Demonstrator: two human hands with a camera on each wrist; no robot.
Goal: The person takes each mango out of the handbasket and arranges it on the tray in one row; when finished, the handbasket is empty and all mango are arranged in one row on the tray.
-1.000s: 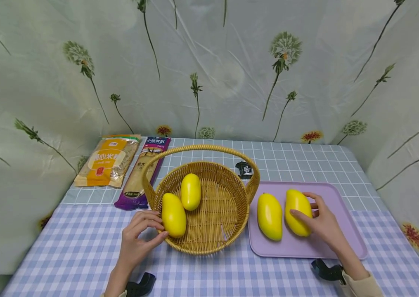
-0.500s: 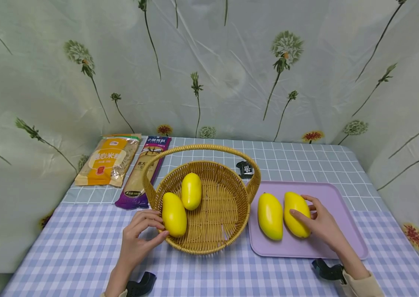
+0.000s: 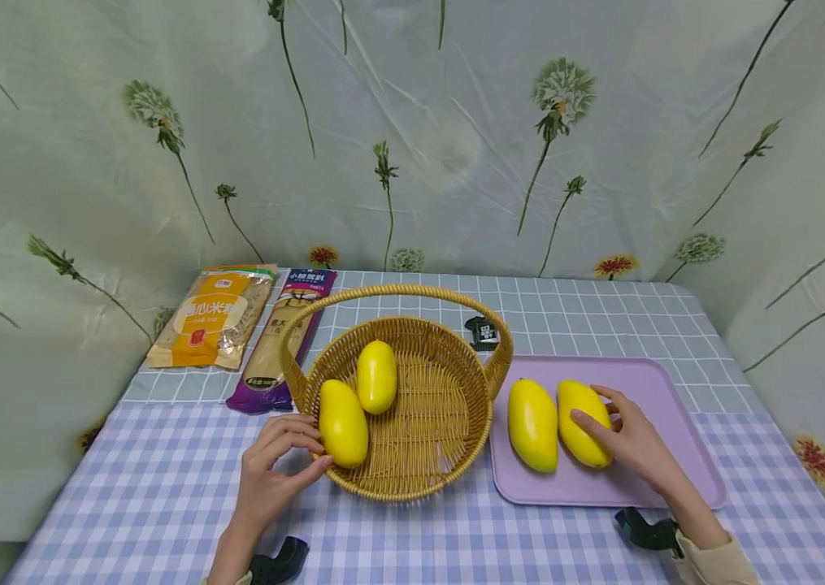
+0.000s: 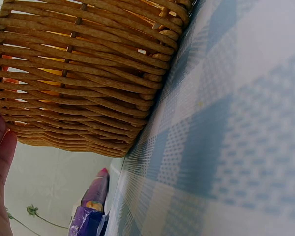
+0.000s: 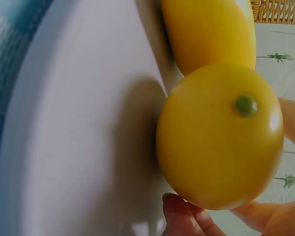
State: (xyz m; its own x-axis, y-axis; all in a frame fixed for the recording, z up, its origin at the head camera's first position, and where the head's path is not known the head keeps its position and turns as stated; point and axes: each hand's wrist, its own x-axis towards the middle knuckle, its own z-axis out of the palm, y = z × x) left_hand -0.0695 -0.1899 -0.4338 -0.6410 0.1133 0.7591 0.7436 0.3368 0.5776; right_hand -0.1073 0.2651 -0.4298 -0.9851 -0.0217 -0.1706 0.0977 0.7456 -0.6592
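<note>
A wicker basket (image 3: 423,455) with a tall handle holds two yellow mangoes, the near one (image 3: 343,424) against its left wall and another mango (image 3: 377,378) behind it. My left hand (image 3: 276,463) grips the basket's left rim, its fingertips right at the near mango; the left wrist view shows fingers (image 4: 2,157) against the woven rim. On the lilac tray (image 3: 646,479), my right hand (image 3: 635,439) holds a mango (image 3: 583,424) between thumb and fingers, its green stem end (image 5: 246,105) facing the right wrist camera. Close to its left lies another mango (image 3: 532,426).
Behind the basket to the left lie a yellow-labelled food bag (image 3: 210,317) and a purple pasta packet (image 3: 284,337). A small black packet (image 3: 481,333) is behind the basket's right side. A floral curtain (image 3: 449,146) hangs at the back of the checked tablecloth (image 3: 156,496).
My right hand's mango has moved slightly left and nearer to me, closer to the other mango on the tray. The left hand and the basket have stayed in place.
</note>
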